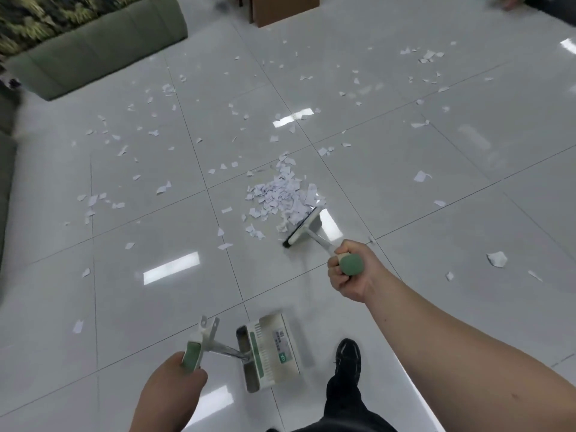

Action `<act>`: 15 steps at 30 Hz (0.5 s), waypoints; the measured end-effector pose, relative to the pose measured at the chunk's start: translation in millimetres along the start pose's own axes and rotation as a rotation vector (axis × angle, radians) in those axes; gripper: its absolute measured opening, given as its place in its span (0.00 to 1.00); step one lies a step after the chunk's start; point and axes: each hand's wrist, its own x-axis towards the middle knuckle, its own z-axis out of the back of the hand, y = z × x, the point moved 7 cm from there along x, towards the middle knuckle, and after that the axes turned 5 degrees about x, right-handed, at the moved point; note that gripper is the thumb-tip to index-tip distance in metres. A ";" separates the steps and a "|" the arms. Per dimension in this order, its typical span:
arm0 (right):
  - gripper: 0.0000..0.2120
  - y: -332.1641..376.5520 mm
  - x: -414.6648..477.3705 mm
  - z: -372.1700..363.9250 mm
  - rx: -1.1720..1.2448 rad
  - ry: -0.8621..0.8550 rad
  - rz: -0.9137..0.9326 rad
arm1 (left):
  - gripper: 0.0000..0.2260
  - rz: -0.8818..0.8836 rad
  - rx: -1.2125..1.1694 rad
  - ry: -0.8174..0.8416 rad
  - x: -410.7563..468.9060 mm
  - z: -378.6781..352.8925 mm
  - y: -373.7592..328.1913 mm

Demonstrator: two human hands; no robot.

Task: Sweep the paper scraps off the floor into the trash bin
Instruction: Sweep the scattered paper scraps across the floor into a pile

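A heap of white paper scraps (280,194) lies mid-floor, and several loose scraps (162,188) are scattered across the glossy grey tiles. My right hand (349,272) grips the green end of a broom handle. The broom head (304,227) rests on the floor against the heap's right side. My left hand (177,381) holds the green handle of a white dustpan (271,350), which sits low near my feet. No trash bin is in view.
A green sofa (99,48) stands at the far left. A brown cabinet or box (283,7) is at the top centre. My black shoe (347,353) and dark trouser leg sit right of the dustpan. A larger scrap (497,258) lies to the right.
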 end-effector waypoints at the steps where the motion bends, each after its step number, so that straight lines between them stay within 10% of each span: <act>1: 0.04 12.0 -3.2 5.7 0.004 0.002 0.003 | 0.05 -0.013 0.019 0.002 1.4 -1.5 -14.4; 15: 0.07 108.3 -117.0 206.7 -0.227 -0.404 0.158 | 0.04 -0.329 0.257 0.034 21.7 -32.7 -219.9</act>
